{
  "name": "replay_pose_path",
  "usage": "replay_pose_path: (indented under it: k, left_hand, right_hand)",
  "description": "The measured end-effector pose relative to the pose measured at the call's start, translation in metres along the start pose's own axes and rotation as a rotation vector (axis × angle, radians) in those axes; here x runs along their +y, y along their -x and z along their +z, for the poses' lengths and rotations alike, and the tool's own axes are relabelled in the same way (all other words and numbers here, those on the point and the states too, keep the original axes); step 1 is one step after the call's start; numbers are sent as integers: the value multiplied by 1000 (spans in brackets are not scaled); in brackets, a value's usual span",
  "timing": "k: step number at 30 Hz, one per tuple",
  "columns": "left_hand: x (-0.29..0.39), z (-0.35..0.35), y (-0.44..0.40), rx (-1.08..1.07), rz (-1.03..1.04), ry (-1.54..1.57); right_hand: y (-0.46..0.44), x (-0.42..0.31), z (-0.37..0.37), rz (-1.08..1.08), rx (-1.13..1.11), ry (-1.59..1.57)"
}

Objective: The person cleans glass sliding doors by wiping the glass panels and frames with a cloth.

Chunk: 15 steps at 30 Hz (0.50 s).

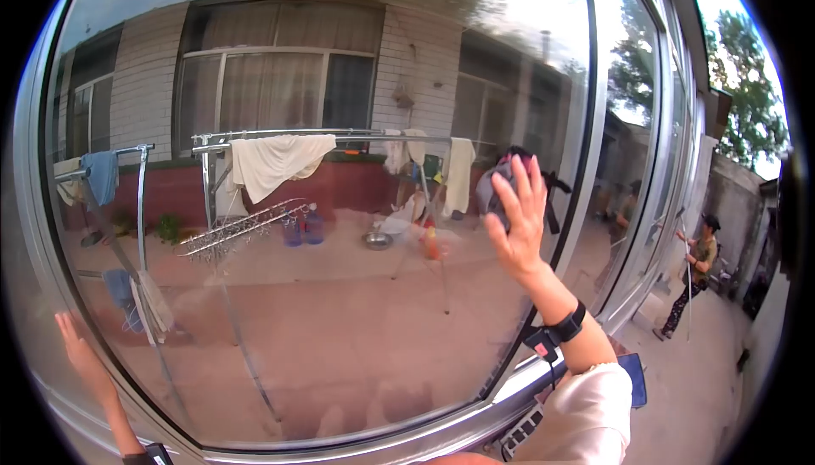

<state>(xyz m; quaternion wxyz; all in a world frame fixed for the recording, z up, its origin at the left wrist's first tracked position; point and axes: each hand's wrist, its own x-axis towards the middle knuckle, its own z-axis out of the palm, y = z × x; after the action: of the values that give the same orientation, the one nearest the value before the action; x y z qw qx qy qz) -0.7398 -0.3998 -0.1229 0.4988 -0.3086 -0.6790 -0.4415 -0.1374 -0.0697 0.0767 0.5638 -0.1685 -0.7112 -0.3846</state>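
A large window pane [356, 355] in a metal frame fills most of the head view and mirrors a yard. My right hand [519, 210] is raised before the pane's right part, fingers spread and pointing up, holding nothing. Whether it touches the glass I cannot tell. Around that wrist is a black band [566, 322] with a small black device. Low at the far left, my left hand [81, 350] is by the frame's left side, its fingers stretched out and nothing in it. A black band [148, 455] is on the left wrist too.
Reflected in the glass are drying racks with cloths [276, 159], a brick wall and a basin. To the right, a person [700, 266] stands on the paving beside the windows with a long pole [689, 287]. A blue object [633, 378] lies below my right arm.
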Motion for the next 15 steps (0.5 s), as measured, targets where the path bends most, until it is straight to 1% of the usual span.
replay_pose_path:
  k: [2, 5, 7, 8, 9, 10, 12, 13, 14, 15]
  left_hand:
    - [-12, 5, 1, -14, -94, 82]
    - [-27, 11, 1, -5, -94, 98]
    - [-38, 11, 0, 18, -88, 134]
    - [-28, 6, -1, 11, -92, 128]
    - [-13, 1, -5, -7, -142, 113]
    - [-3, -3, -6, -22, -192, 96]
    - [-12, -1, -2, -31, -191, 52]
    - [-20, 0, -2, -43, -178, 17]
    - [-27, -1, -3, -50, -175, 7]
    - [-33, -1, -6, -67, -291, 149]
  right_hand:
    - [50, 0, -8, -47, -104, -40]
    - [55, 20, -21, -106, -204, -58]
    - [19, 40, -25, -112, -127, -47]
    - [-6, 53, -25, -119, -86, -21]
    - [-35, 71, -25, -131, -31, 4]
    - [-66, 91, -20, -145, 51, 19]
    - [-130, 133, -14, -146, 201, 45]
    - [-162, 161, -11, -138, 215, 67]
    - [-198, 189, -13, -203, 207, 5]
    - [-223, 181, -22, -18, 203, -19]
